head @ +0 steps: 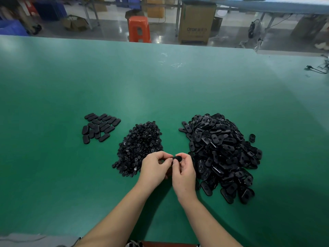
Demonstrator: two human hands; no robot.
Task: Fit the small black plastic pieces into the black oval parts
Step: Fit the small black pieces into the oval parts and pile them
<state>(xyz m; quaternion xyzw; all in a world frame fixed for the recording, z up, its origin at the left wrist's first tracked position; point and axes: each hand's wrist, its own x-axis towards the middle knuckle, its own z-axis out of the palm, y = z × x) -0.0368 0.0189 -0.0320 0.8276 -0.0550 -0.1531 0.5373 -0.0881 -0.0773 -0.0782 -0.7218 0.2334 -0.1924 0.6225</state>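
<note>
Green matting covers the worktop (160,86), and beyond its far edge stand an orange stool (139,29) and a cardboard box (195,22) on a grey floor. Three dark groups lie on the mat. At the left is a small flat cluster of oval parts (99,127), lying smooth side up and touching one another. In the middle is a heap of small black pieces (138,147). At the right is a much larger pile of oval parts (222,154), many showing a hole or recess, with one stray part (252,137) just beside its right edge.

Both hands meet just above the mat, between the middle heap and the large pile. The left hand (154,168) and the right hand (184,172) have their fingers curled, and together they pinch one black oval part (177,159) between fingertips and thumbs. Whether a small piece sits in it cannot be told, since the fingers cover most of it.
</note>
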